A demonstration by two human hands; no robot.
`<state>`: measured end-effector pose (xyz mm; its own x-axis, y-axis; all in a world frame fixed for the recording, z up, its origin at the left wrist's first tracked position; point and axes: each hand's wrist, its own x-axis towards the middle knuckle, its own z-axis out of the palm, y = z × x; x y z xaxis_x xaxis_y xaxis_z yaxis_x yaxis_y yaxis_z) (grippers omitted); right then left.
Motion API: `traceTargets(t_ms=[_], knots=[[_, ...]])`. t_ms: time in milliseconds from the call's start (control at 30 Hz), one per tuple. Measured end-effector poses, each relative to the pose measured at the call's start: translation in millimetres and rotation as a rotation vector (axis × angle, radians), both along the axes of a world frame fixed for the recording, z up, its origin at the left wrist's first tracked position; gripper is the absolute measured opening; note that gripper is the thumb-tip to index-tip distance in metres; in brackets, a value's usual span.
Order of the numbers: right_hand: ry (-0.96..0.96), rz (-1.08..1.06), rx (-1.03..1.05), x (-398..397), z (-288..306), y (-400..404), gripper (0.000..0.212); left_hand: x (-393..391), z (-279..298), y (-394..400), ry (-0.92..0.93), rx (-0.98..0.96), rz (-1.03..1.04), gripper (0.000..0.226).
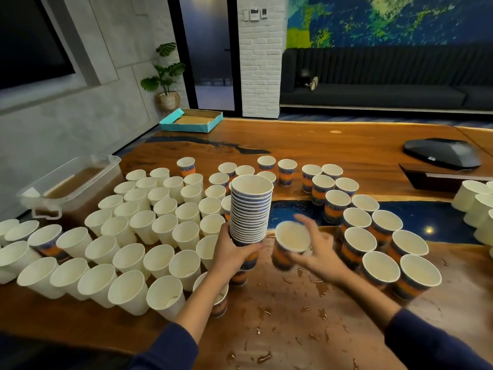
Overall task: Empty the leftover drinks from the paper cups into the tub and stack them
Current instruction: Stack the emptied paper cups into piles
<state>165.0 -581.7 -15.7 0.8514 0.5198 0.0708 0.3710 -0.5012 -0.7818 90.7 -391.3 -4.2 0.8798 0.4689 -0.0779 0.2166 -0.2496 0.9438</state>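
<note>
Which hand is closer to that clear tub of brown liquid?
The left hand. It grips the stack of cups right of the tub, with white cups between. The right hand, holding a single cup, is farther right.

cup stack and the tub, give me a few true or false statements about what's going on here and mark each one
1. The left hand grips the tall stack of cups near its bottom. True.
2. The right hand is empty. False: it holds a single patterned cup, tilted, beside the stack.
3. The clear tub holds brown liquid. True.
4. The tub sits at the right end of the table. False: it is at the left edge, beyond the plain white cups.
5. The wooden table in front of the person is dry. False: brown spills dot it near the hands.
</note>
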Motion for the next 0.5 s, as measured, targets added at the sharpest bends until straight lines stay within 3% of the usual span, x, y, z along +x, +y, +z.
traceTargets(t_ms=[233, 367, 500], knots=[[-0.221, -0.132, 0.359, 37.0, 101.1, 6.2, 0.088, 4.6, -0.9, -9.8, -0.001, 0.027, -0.033, 0.083], [-0.322, -0.152, 0.474, 29.9, 134.5, 18.1, 0.077, 6.6, -1.9, -16.2, 0.006, 0.027, -0.064, 0.084], [-0.262, -0.071, 0.605, 21.5, 140.9, 22.5, 0.069, 10.3, -2.2, -23.2, 0.020, 0.030, -0.106, 0.081]])
